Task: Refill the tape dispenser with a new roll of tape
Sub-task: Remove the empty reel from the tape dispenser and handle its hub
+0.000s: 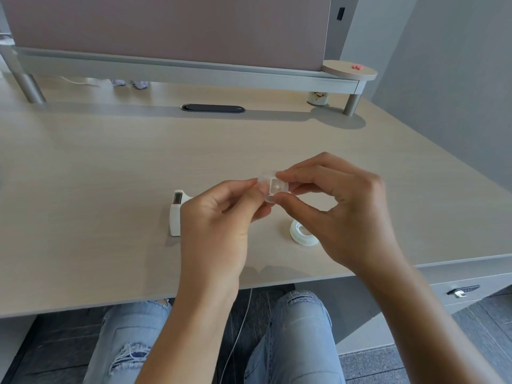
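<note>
Both hands are raised a little above the wooden desk [97, 167]. My left hand [219, 225] and my right hand [340, 206] together pinch a small clear tape core with a white square spindle [274, 187] between thumbs and forefingers. The white tape dispenser [176, 214] stands on the desk just left of my left hand, which hides most of its body. A clear roll of tape [300, 232] lies flat on the desk under my right hand, partly covered by it.
A grey shelf riser [194, 73] with a pink partition runs along the back. A black cable slot [212, 108] sits in the desk, a small jar [317, 98] under the riser at right. The desk's front edge is near my knees.
</note>
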